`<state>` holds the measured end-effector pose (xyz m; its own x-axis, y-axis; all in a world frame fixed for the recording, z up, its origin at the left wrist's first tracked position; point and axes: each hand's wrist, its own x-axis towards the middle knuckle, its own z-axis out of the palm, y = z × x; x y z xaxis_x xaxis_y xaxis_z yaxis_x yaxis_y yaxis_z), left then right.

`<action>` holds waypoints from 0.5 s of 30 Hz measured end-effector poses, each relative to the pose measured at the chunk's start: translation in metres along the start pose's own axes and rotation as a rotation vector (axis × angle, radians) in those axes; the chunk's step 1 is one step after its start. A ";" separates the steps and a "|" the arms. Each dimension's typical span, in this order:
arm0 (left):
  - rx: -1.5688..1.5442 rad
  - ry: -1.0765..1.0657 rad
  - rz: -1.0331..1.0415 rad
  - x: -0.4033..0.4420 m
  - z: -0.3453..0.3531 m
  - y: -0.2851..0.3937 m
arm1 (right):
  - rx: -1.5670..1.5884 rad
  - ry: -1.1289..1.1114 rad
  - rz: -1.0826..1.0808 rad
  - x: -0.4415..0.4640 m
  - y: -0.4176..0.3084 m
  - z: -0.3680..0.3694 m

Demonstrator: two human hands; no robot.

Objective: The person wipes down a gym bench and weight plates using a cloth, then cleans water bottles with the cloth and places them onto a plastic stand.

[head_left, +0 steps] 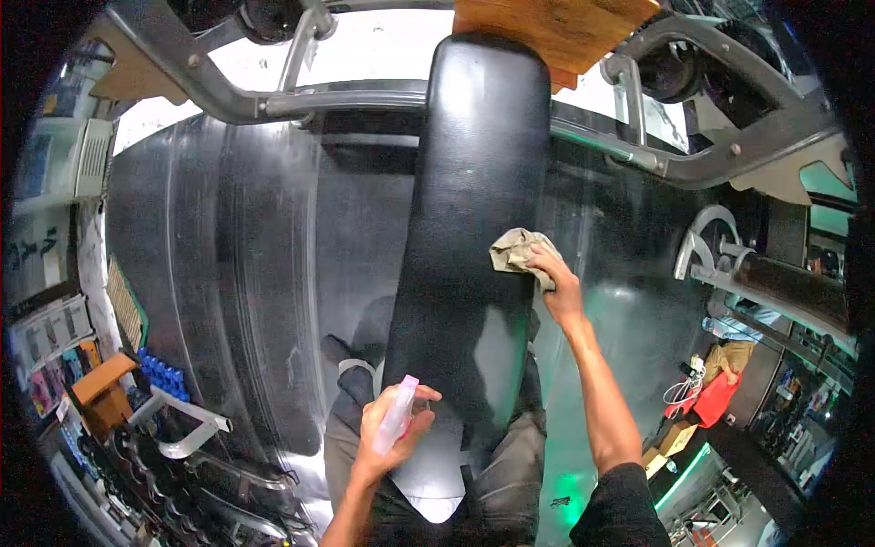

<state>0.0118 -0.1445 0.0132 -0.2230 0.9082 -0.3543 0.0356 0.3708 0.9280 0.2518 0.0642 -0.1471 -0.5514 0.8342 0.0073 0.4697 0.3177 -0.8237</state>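
Observation:
A long black padded bench (483,173) runs away from the person's lap. My right hand (558,278) is closed on a crumpled beige cloth (517,250), which rests on the bench's right edge about midway along. Above the near left part of the bench, my left hand (394,428) is wrapped round a small translucent bottle (395,421) with a pink top, held tilted.
A grey metal frame (365,98) crosses behind the bench, near a wooden board (556,27). Dumbbells on a rack (137,474) stand at lower left. Another person (729,365), partly in red, is at the right, near gym equipment (766,283).

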 end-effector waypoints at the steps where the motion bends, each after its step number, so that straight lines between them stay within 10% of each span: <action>1: 0.003 0.000 -0.016 -0.004 -0.002 -0.001 | -0.028 0.025 0.042 -0.001 -0.007 0.003; 10: -0.071 0.058 -0.101 -0.025 0.007 -0.014 | -0.193 -0.078 -0.340 0.078 -0.082 0.153; 15: -0.171 0.069 -0.114 -0.028 0.005 -0.012 | -0.199 -0.164 -0.311 0.041 -0.069 0.092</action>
<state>0.0227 -0.1731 0.0108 -0.2826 0.8445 -0.4549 -0.1577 0.4268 0.8905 0.1334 0.0354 -0.1423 -0.7833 0.6068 0.1351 0.3789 0.6382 -0.6701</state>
